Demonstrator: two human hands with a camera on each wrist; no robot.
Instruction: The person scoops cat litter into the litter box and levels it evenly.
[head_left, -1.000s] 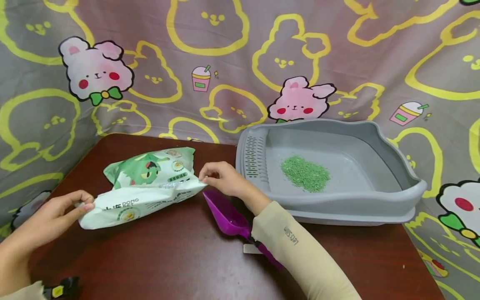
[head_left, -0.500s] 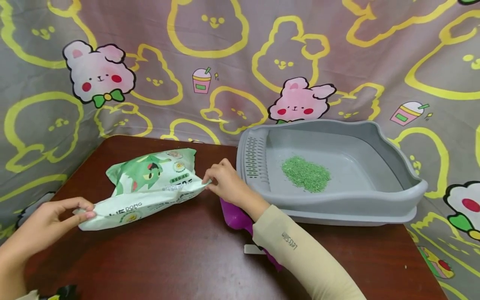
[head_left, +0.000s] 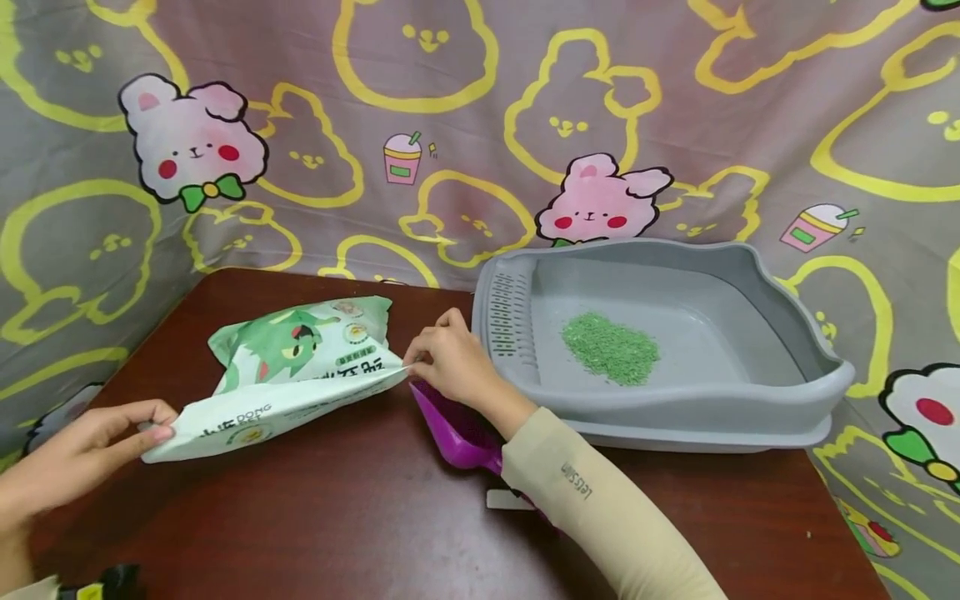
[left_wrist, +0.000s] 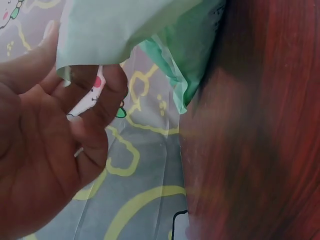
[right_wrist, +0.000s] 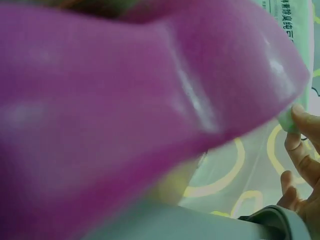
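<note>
A pale green cat litter bag (head_left: pixel 296 343) with a green cartoon animal lies on the left of the table, its near edge drawn out in a nearly straight line. My left hand (head_left: pixel 93 446) pinches the left corner of that edge between thumb and fingers, as the left wrist view also shows. The right corner is pinched by my right hand (head_left: pixel 450 360). Under my right wrist is a purple scoop (head_left: pixel 453 442), its handle partly hidden by the sleeve. The scoop (right_wrist: pixel 140 100) fills most of the right wrist view; whether anything touches it I cannot tell.
Right of the bag stands a grey litter box (head_left: pixel 660 417) with a slotted step on its left side. Green litter pellets (head_left: pixel 611 348) lie in a heap on its floor. A patterned cloth (head_left: pixel 465 75) hangs behind the dark red-brown table (head_left: pixel 337 533).
My left hand has shifted slightly left and down, and the bag's near edge is stretched straighter. The purple scoop swung right half a second ago and is back further left now.
</note>
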